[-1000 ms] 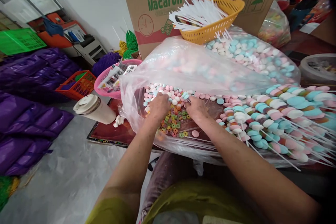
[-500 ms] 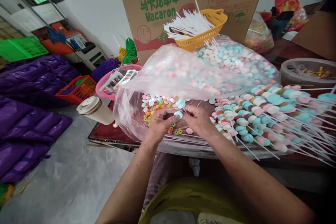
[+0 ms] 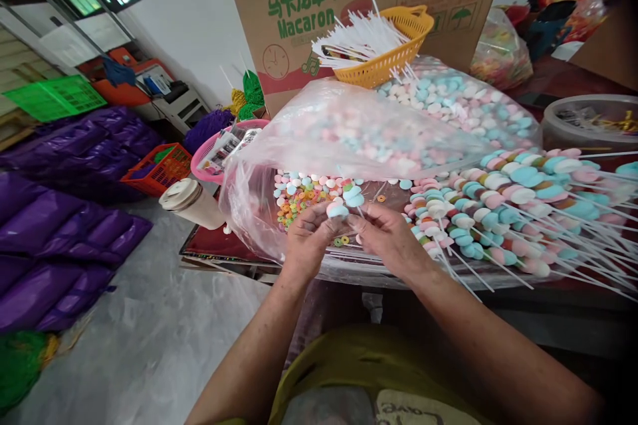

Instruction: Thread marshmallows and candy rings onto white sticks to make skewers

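Note:
My left hand [image 3: 308,232] is closed, pinching a pale white-and-blue marshmallow [image 3: 337,210] between thumb and fingers. Just beside it, my right hand [image 3: 389,234] grips a thin white stick with its fingertips. Blue marshmallows [image 3: 354,196] sit at the upper end of that stick; most of its length is hidden by the hand. Below and behind the hands lie small ring candies [image 3: 299,202] in several colours, with loose marshmallows [image 3: 294,183] around them. Right of my right hand is a pile of threaded marshmallow skewers [image 3: 503,206], their white sticks pointing toward the right and front.
A large clear bag of marshmallows [image 3: 458,103] spreads behind the hands, with a yellow basket [image 3: 386,66] of white sticks on it. A cardboard box [image 3: 279,20] stands behind. At left are a lidded cup [image 3: 199,206] and pink basket [image 3: 204,159]; at right, a round plastic tub [image 3: 573,126].
The marshmallow in my left hand has turned, showing white above blue. Both hands have stayed close together over the candies. The whole view has shifted slightly.

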A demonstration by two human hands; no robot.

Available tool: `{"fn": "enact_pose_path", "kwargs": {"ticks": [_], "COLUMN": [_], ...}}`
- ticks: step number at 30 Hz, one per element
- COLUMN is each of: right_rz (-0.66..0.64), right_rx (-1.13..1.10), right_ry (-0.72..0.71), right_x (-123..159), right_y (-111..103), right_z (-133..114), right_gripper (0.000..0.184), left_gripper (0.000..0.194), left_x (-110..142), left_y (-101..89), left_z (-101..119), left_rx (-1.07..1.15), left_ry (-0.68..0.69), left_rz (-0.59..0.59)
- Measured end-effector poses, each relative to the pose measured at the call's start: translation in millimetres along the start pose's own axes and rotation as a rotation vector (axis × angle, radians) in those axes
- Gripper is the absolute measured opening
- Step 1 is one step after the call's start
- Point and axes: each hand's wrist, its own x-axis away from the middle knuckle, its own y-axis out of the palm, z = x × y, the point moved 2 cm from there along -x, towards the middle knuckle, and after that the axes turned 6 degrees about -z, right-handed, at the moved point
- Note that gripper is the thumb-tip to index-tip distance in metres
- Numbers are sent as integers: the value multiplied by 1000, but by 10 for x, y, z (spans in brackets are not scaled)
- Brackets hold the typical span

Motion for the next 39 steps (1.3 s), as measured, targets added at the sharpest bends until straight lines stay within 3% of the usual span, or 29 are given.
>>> {"fn": "enact_pose_path", "kwargs": {"ticks": [4, 10, 15, 23, 27, 30, 32, 36, 39], "right_rz": [13, 52, 34, -19, -18, -37, -47, -43, -116], "right_rx": [555, 889, 964, 1203, 1310, 1341, 1346, 1318, 1218], "right_ry": [-89, -170, -141, 12, 87, 102, 126, 137, 128], "right_x": [319, 481, 443, 446, 454, 443, 415, 319, 284], "right_y": [-85, -22, 5, 92, 188, 248, 257, 214, 163], "right_z": [-143, -97, -50, -150, -155, -125, -97, 0, 135], "right_gripper": [24, 25, 27, 24, 22, 22, 22, 26, 28], "left_gripper": [31, 28, 23, 26, 23, 26, 26, 21, 25], "left_x": [-50, -69, -24, 83, 118, 124, 115, 115, 138], "left_y": [-136, -113, -35, -47, 14, 8, -25, -107, -185], "left_z": [-90, -155, -98, -91, -166, -190, -201, -298, -390], "left_rx": [-2, -86, -149, -594, -484, -534, -562, -441, -424], "left_ry": [-1, 39, 34, 175, 121, 146, 136, -11, -6], "left_rz": [174, 193, 201, 203, 226, 243, 167, -59, 8]}}
